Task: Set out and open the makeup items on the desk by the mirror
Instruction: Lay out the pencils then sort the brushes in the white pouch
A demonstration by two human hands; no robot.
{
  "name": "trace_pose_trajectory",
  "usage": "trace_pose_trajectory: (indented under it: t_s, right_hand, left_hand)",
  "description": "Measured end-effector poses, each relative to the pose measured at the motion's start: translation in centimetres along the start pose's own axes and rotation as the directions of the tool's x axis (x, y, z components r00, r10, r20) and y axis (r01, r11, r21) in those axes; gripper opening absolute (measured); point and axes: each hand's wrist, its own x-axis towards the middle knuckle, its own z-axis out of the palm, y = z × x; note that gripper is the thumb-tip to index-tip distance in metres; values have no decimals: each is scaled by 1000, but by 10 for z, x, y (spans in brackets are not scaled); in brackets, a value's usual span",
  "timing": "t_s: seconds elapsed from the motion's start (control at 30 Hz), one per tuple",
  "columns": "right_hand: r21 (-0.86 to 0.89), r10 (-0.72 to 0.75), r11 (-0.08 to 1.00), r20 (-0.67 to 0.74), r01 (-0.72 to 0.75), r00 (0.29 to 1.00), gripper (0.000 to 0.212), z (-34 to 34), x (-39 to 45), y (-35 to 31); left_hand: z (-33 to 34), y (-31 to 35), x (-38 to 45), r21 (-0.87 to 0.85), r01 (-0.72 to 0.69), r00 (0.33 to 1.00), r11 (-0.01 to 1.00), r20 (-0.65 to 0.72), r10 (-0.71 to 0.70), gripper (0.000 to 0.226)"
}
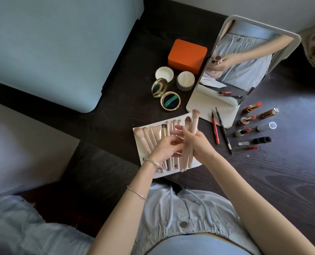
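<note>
The fingers of the right hand (196, 142) are curling around a small bundle of pink makeup brushes (188, 142), gripping them by the handles with the bristle heads pointing toward 12 o'clock and the handle ends hanging toward 6 o'clock. The left hand (165, 147) is lying just at 9 o'clock of that bundle, its fingers stretching loosely toward the handles; whether the fingertips are touching them cannot be told. Two thin bangles (152, 162) are sitting on the left wrist and forearm.

Beneath both hands a white brush pouch (140, 144) is lying open on the dark desk (263, 172), with a row of further brushes (151, 135) resting on it, heads toward 12 o'clock.

At 3 o'clock of the hands a red pencil (215, 128) and a black pencil (224, 132) are lying side by side. Farther toward 3 o'clock, several uncapped lipsticks (246, 119) are lying in a loose column, with their caps (267, 126) lying apart from them at the outer side.

At 12 o'clock of the hands the mirror (245, 61) is standing tilted on its white base, reflecting the hands and brushes. At 11 o'clock a gold compact (165, 94) is lying open; beyond it a round white lid (164, 74) and a jar with a powder puff (186, 80) are sitting beside each other, and an orange box (188, 55) is resting closed behind them.
</note>
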Motion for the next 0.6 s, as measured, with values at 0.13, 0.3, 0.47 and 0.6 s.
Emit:
trace_pose_trajectory:
  t_s: [0.13, 0.3, 0.47, 0.6]
  right_hand:
    - [-75, -81, 994, -62, 76, 995, 15, 3, 1, 4]
    - [-67, -120, 992, -186, 109, 975, 24, 5, 3, 10]
    - [-84, -146, 988, -297, 126, 944, 27, -4, 6, 4]
    - [-321, -157, 946, -335, 44, 929, 22, -18, 9, 0]
  left_hand:
    - [1, 2, -1, -12, 5, 1000, 1000, -14, -5, 24]
    - [2, 6, 2, 37, -10, 999, 999, -30, 11, 20]
    - [6, 3, 7, -23, 3, 993, 1000, -118, -5, 13]
    - [7, 1, 8, 46, 9, 985, 999, -175, -1, 15]
